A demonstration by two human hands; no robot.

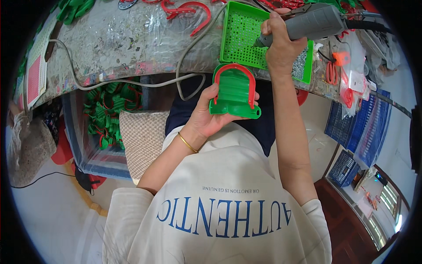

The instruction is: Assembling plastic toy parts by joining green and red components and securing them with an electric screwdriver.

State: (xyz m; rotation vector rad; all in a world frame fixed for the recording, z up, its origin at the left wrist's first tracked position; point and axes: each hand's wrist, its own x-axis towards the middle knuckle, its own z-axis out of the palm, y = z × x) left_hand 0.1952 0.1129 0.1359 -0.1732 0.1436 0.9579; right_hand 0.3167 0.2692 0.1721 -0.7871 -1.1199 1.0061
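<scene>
My left hand (210,115) holds a green plastic part (234,91) with a red curved rim, below the workbench edge over my lap. My right hand (281,46) grips a grey electric screwdriver (307,23). Its tip points down-left into a green perforated tray (239,33) on the bench. Small screws lie at the tray's right end. The tool's tip is apart from the green part, just above its top edge.
Red curved pieces (189,11) lie on the plastic-covered workbench (123,44). A grey cable (132,83) loops off the bench edge. A bin of green parts (107,112) stands at lower left beside a checked cushion (141,136). Orange scissors (330,72) and blue crates (365,127) are at right.
</scene>
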